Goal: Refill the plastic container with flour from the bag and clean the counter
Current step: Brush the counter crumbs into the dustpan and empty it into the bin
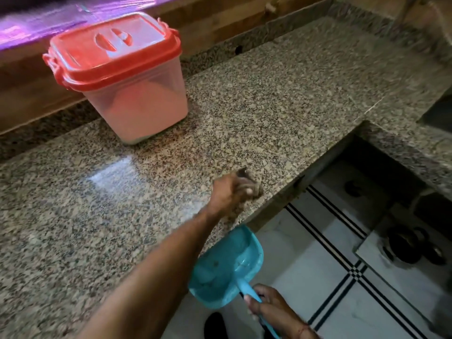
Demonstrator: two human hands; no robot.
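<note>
My left hand (232, 192) curls round a blurred dark object (245, 172) on the counter (269, 106) near its front edge, my right hand (266, 305) grips the blue dustpan (227, 263) by its handle just below that edge, and the lidded plastic container (137, 99) stands at the counter's back.

Single wide-angle head view, facing forward and down, close above counter (244, 106) edge.

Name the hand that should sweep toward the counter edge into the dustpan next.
Left. The left hand holds what looks like a dark cloth on the counter near its edge, while the right hand grips the blue dustpan by its handle, below that edge.
</note>
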